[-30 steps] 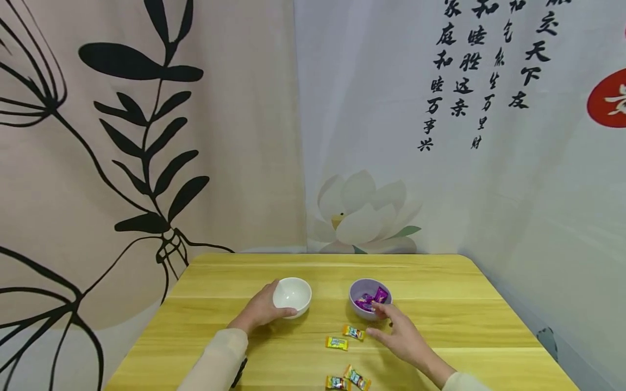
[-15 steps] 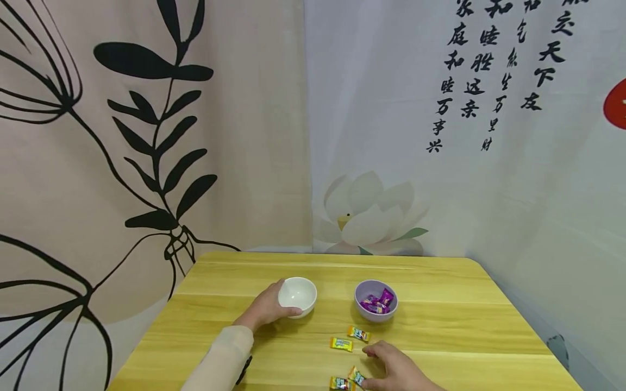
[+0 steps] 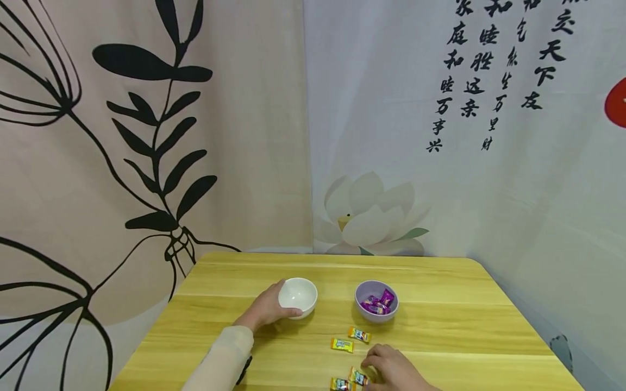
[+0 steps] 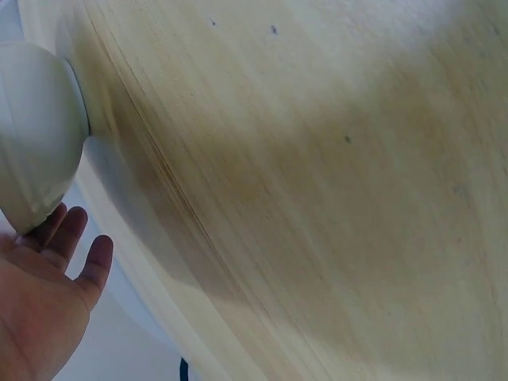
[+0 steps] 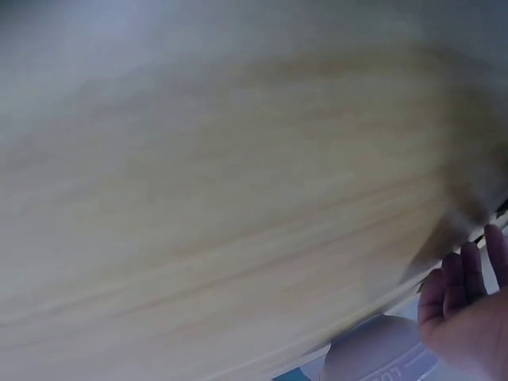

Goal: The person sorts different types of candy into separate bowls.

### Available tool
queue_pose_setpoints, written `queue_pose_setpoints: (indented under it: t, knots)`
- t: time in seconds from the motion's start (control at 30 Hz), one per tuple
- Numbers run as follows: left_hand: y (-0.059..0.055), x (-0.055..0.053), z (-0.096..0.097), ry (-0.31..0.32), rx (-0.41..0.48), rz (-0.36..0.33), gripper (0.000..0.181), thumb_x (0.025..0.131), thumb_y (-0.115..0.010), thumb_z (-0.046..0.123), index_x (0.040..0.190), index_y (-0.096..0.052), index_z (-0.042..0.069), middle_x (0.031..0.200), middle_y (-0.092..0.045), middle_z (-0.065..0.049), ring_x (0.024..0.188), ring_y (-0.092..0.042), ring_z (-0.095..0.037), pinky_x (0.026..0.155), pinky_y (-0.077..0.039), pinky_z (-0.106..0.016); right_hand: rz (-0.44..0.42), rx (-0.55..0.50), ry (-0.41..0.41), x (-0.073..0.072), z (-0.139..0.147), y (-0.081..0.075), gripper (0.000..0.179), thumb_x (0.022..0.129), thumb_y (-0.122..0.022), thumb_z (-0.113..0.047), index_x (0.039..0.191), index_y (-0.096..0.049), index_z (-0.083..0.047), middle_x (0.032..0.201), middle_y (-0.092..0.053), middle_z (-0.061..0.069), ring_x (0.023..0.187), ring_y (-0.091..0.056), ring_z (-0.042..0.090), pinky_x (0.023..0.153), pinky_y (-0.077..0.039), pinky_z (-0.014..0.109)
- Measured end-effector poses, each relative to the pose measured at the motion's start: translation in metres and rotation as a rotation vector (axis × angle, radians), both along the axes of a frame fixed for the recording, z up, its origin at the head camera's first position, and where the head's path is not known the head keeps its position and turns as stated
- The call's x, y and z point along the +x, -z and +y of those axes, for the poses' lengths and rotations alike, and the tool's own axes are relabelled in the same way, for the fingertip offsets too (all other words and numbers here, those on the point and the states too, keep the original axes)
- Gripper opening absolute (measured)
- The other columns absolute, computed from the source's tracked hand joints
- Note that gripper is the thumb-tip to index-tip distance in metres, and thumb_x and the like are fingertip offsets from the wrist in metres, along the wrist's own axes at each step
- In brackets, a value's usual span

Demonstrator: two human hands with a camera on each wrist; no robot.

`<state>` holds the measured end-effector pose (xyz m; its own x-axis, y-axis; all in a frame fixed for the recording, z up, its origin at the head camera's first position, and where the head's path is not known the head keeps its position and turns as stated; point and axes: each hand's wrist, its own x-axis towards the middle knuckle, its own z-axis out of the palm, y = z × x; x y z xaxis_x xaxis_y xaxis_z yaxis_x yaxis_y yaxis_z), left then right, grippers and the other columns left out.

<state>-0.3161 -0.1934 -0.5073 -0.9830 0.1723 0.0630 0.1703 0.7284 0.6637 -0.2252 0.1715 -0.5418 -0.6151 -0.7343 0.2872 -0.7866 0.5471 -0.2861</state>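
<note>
Left hand (image 3: 269,307), lower centre of frame: gripping white bowl (image 3: 298,296) at its side. Right hand (image 3: 396,370), bottom edge, right of centre: fingers bent at a yellow candy (image 3: 359,375); whether pinching, cannot tell. Second yellow candy (image 3: 339,384): just left. Two yellow candies (image 3: 342,345): above these. Purple bowl (image 3: 370,289), purple candies (image 3: 375,308) inside: higher, right of centre. Bench (image 3: 450,309): beneath all.

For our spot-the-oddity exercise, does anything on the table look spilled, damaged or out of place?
Nothing stands out; no spill or damage shows. Purple candies lie in the purple bowl; yellow candies lie loose on the table.
</note>
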Motion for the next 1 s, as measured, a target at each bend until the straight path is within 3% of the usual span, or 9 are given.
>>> queue_pose_setpoints:
  t: [0.13, 0.27, 0.47, 0.73, 1.0]
  knots:
    - [0.001, 0.000, -0.001, -0.001, 0.010, -0.006, 0.116, 0.069, -0.087, 0.054, 0.154, -0.030, 0.000, 0.145, -0.045, -0.022, 0.125, -0.051, -0.038, 0.100, -0.042, -0.056, -0.085, 0.015, 0.001, -0.003, -0.001, -0.003, 0.027, 0.089, -0.072, -0.044, 0.099, -0.074, -0.020, 0.101, -0.059, -0.012, 0.091, -0.053, 0.005, 0.071, -0.045, 0.026]
    - [0.001, -0.001, -0.001, -0.001, 0.016, -0.012, 0.116, 0.069, -0.086, 0.055, 0.154, -0.029, 0.001, 0.146, -0.045, -0.021, 0.125, -0.050, -0.038, 0.101, -0.042, -0.056, -0.115, 0.009, 0.014, -0.004, -0.001, -0.005, 0.017, 0.089, -0.073, -0.039, 0.095, -0.074, -0.023, 0.099, -0.059, -0.015, 0.091, -0.054, 0.004, 0.074, -0.047, 0.029]
    - [0.001, -0.001, 0.000, 0.003, 0.020, -0.002, 0.112, 0.068, -0.088, 0.052, 0.152, -0.033, 0.002, 0.142, -0.049, -0.021, 0.121, -0.053, -0.037, 0.098, -0.043, -0.057, -0.073, -0.013, 0.058, -0.005, -0.005, -0.005, 0.014, 0.084, -0.077, -0.037, 0.090, -0.073, -0.025, 0.095, -0.057, -0.018, 0.088, -0.053, 0.003, 0.074, -0.047, 0.030]
    - [0.000, -0.001, 0.000, 0.002, 0.019, -0.006, 0.112, 0.068, -0.088, 0.052, 0.152, -0.034, 0.001, 0.143, -0.048, -0.021, 0.123, -0.052, -0.038, 0.099, -0.043, -0.057, -0.071, -0.014, 0.083, -0.005, -0.008, -0.007, 0.018, 0.083, -0.078, -0.037, 0.095, -0.076, -0.024, 0.093, -0.056, -0.019, 0.087, -0.054, 0.003, 0.074, -0.047, 0.030]
    - [0.002, -0.002, -0.001, 0.008, 0.043, -0.003, 0.109, 0.068, -0.088, 0.051, 0.151, -0.037, 0.005, 0.140, -0.051, -0.017, 0.120, -0.054, -0.035, 0.098, -0.043, -0.057, -0.062, -0.045, 0.117, -0.006, -0.012, -0.011, 0.016, 0.078, -0.080, -0.034, 0.085, -0.071, -0.024, 0.085, -0.053, -0.019, 0.078, -0.049, 0.000, 0.068, -0.046, 0.026]
